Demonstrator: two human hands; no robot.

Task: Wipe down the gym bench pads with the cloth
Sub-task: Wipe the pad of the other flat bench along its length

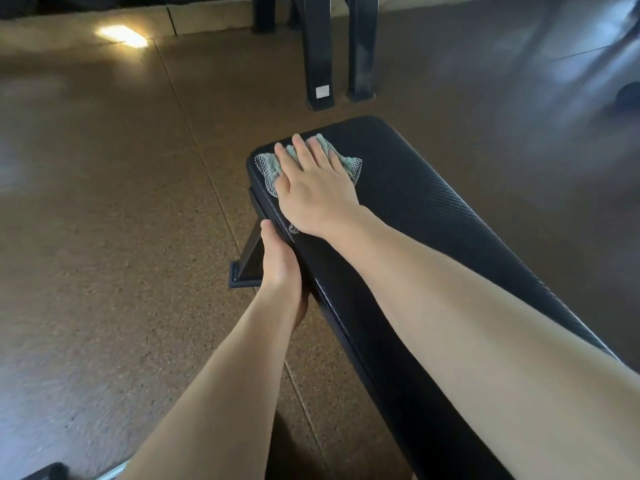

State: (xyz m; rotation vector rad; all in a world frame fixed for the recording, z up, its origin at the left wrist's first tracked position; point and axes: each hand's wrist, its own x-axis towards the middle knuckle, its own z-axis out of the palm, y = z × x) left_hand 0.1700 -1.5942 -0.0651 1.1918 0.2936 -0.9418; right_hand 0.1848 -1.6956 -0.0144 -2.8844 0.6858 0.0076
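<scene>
Head view, gym floor and bench. The floor (104, 237) is a brown speckled rubber surface laid in large tiles, with seam lines running diagonally from the upper left toward the lower centre of the frame; a bright patch of light (122, 36) lies on it at the upper left. The bench (433, 237), a long black padded surface with a fine ribbed texture, runs from the lower right of the frame up to a rounded end just above centre. My right hand (311, 188) lies flat on that far end, fingers (299, 147) straight and slightly spread, pressing the cloth (273, 168), a pale green-grey rag with a netted border, against the pad close to its left edge and end corner. My left hand (282, 268) rests along the left side edge of the pad at centre frame, fingers curled under the edge and out of sight, thumb lying along it. Below this hand a black angled bench leg and foot (247, 265) stand on the floor. Open floor extends to the left of the bench and beyond its end. At top centre, two dark upright posts (320, 57) of other equipment stand on the floor, well apart from the bench end
</scene>
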